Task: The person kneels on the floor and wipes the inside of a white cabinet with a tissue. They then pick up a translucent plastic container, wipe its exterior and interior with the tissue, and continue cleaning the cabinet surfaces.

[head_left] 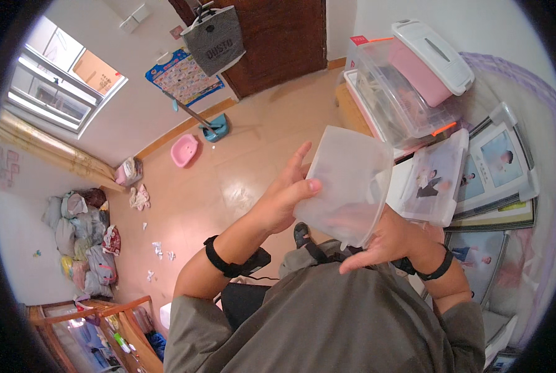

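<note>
Closest in, held up and tilted: translucent plastic container (346,177). Clasped at left edge by left grip (285,200), thumb across its side; met at lower right by right grip (390,239), uncurled, thumb spread clear. To the right, framed portrait photos (489,166); beyond, pink white-lidded box (419,71) atop clear storage box (405,117). On floor (278,124): pink basin (185,151), dustpan (216,129).

Single head view, fisheye: I'm wearing it and it's looking down over my shirt (327,317), catching my left hand (285,194) and right hand (390,239) close, taking in floor (259,137) farther below, door (284,43) at top; straight edges are bending rimward.
</note>
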Motion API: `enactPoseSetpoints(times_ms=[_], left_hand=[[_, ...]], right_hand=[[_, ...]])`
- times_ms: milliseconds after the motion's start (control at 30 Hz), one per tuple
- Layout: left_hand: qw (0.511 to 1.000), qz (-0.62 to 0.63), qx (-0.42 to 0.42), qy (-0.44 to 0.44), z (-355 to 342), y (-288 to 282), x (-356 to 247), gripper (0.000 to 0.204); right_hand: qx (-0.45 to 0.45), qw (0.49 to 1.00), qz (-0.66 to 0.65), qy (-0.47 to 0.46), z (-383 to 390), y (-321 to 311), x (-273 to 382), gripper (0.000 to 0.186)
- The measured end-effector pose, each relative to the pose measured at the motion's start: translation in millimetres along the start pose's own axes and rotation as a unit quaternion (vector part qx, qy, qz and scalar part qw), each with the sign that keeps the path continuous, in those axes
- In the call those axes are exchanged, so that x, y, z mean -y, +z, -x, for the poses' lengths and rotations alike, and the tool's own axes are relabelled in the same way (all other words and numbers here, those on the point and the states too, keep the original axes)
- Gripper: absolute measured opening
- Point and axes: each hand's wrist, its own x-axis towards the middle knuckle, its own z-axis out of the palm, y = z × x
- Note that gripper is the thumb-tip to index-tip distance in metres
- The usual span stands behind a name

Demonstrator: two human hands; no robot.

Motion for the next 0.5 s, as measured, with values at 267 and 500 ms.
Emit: enactPoseSetpoints(times_ms=[267, 500], left_hand=[[0.984, -0.088, 0.079, 0.13, -1, 2, 10, 0.132], [0.964, -0.197, 0.119, 0.131, 4, -3, 11, 0.136]], right_hand=[[-0.015, 0.793, -0.603, 0.089, 5, 23, -20, 0.128], [-0.201, 0.628, -0.752, 0.029, 22, 3, -36, 0.137]])
